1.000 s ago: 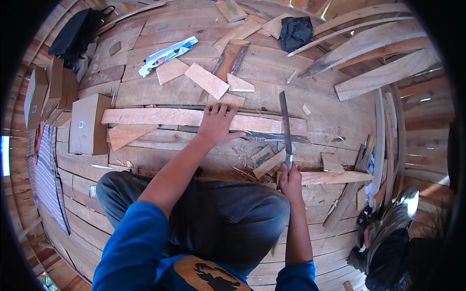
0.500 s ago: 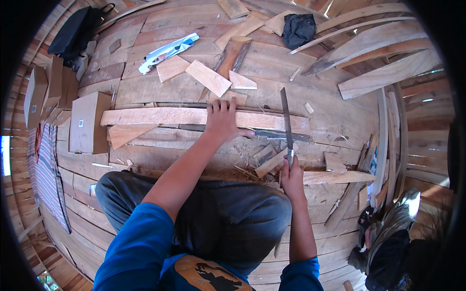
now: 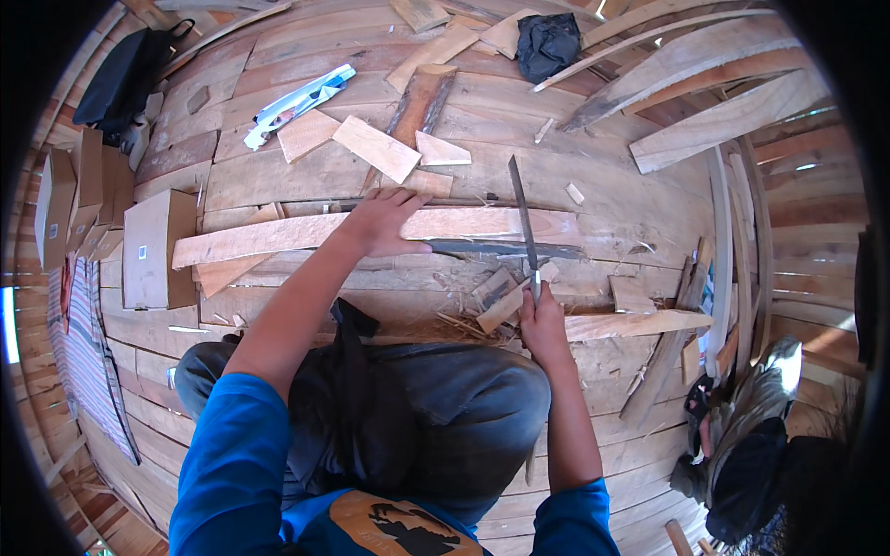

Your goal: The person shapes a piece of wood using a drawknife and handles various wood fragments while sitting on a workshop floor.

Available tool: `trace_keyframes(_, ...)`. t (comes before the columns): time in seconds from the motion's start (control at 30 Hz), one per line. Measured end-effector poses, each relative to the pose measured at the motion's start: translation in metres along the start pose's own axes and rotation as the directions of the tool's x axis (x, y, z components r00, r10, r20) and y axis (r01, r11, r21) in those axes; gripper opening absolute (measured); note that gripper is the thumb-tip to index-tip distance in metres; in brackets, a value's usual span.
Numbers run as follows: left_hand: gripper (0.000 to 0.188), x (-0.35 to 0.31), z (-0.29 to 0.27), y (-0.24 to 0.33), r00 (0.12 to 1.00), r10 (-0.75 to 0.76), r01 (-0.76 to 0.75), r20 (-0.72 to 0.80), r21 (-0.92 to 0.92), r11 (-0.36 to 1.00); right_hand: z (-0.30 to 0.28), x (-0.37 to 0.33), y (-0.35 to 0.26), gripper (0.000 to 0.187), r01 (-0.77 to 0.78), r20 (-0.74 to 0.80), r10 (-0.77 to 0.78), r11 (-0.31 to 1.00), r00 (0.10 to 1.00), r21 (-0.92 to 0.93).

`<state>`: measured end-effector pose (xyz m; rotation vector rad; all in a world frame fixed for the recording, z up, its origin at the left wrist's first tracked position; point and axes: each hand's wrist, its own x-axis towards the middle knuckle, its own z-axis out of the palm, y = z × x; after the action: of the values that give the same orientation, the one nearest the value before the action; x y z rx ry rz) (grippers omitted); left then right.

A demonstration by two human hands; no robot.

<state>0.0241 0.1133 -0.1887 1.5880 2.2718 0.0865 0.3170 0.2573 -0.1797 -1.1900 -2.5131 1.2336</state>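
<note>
A long, pale wooden plank [image 3: 264, 234] lies crosswise in front of me over other wood pieces. My left hand [image 3: 382, 225] grips it left of its middle, fingers over the far edge and thumb along the near edge. In my right hand [image 3: 542, 320] is a machete [image 3: 522, 208] with a long, narrow dark blade, held by its handle. The blade points up and away, crossing the picture in front of the plank's right part; I cannot tell whether they touch. A dark strip [image 3: 501, 248] runs along the plank's near side.
Wood offcuts [image 3: 375, 148] and a blue-and-white wrapper [image 3: 301, 107] lie beyond the plank. Cardboard boxes [image 3: 158, 250] stand at left, near a dark bag [image 3: 130, 79]. Boards [image 3: 732, 120] lean at far right. Shavings and a short board [image 3: 635, 324] lie near my right knee.
My left hand has slid left along the plank, and its fingers have turned from pointing away toward the right. The view has shifted slightly. The machete stays raised in my right hand.
</note>
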Motion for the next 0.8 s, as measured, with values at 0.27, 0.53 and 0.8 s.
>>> trace_keyframes(0.27, 0.087, -0.004, 0.008, 0.01, 0.993, -0.063, 0.059, -0.1, -0.037, 0.998, 0.002, -0.003, 0.01, 0.019, -0.006, 0.03, 0.006, 1.0, 1.0, 0.02)
trace_keyframes(0.53, 0.088, -0.009, 0.007, 0.013, 0.987, -0.112, 0.108, -0.112, -0.041, 0.993, -0.01, -0.023, -0.016, 0.027, -0.066, 0.021, 0.065, 0.997, 0.998, 0.048)
trace_keyframes(0.8, 0.088, -0.002, 0.009, 0.017, 0.979, -0.144, 0.137, -0.146, -0.061, 0.989, 0.011, -0.025, -0.01, 0.026, -0.027, -0.041, 0.026, 0.999, 0.999, -0.037)
